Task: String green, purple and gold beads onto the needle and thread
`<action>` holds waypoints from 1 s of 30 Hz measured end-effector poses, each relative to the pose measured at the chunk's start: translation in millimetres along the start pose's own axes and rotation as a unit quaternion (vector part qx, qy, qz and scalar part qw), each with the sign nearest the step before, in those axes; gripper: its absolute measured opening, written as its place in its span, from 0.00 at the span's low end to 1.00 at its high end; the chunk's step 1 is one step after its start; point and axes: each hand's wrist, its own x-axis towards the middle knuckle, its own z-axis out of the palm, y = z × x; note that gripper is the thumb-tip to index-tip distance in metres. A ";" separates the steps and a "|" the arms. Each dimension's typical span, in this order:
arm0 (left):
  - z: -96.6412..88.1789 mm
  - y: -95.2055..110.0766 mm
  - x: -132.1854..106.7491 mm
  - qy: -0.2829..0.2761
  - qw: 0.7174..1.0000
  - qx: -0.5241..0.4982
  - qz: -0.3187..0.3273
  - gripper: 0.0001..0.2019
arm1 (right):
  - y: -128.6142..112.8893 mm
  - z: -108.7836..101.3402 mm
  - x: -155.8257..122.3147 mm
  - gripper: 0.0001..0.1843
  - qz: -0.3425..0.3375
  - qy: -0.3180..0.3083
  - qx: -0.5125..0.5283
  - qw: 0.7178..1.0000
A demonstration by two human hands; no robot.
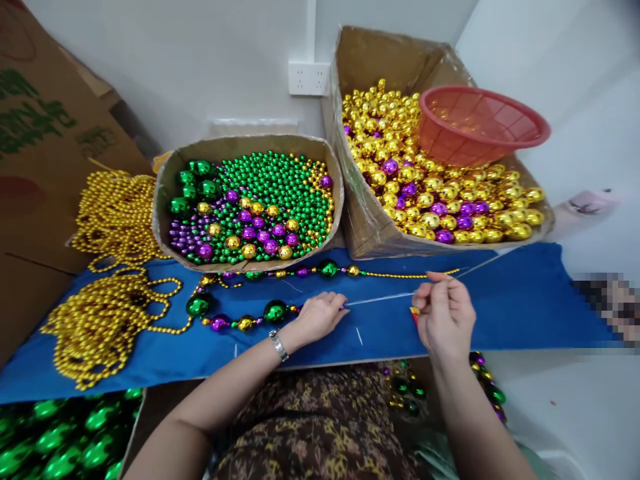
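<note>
On the blue cloth (505, 300) lies a bead strand (240, 321) of green, purple and gold balls. My left hand (320, 315), with a wristwatch, is closed on the strand's end where a thin white string (380, 299) leaves it. My right hand (445, 313) pinches that string near its other end; something small and red-yellow shows under its fingers. A second strand (327, 269) of mixed balls and small gold beads lies just beyond, along the boxes.
A cardboard box (160, 200) of green, purple and gold beads sits behind the cloth. To its right a bigger box (360, 220) holds gold balls and a red basket (480, 123). Gold bead chains (100, 320) pile at left. Green balls (60, 440) fill a box at bottom left.
</note>
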 end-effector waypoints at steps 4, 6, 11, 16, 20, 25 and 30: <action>1.6 -3.4 1.9 -0.022 0.998 0.052 -0.007 0.11 | -13.7 -4.6 17.2 0.15 -0.046 0.084 0.034 0.995; 1.8 -3.0 2.9 -0.033 0.997 0.075 -0.009 0.10 | -20.1 -3.1 18.7 0.16 -0.038 0.065 0.033 0.997; -11.9 0.7 1.7 -0.037 0.995 0.093 -0.024 0.14 | -20.6 10.4 -1.4 0.15 -0.034 -0.006 0.027 0.999; -54.8 -1.4 -12.8 0.093 0.996 -0.001 0.007 0.15 | 4.0 18.5 -26.7 0.15 -0.025 -0.149 -0.064 0.986; -92.9 -17.0 -23.2 0.230 0.972 -0.045 -0.017 0.11 | 19.3 24.1 -41.0 0.15 -0.016 -0.219 -0.149 0.964; -129.2 -68.6 -27.8 0.294 0.951 0.007 -0.096 0.09 | 23.5 30.9 -46.2 0.14 -0.043 -0.278 -0.226 0.933; -180.0 -162.9 -31.1 0.280 0.898 0.187 -0.282 0.12 | 27.7 31.6 -45.2 0.15 -0.095 -0.293 -0.242 0.920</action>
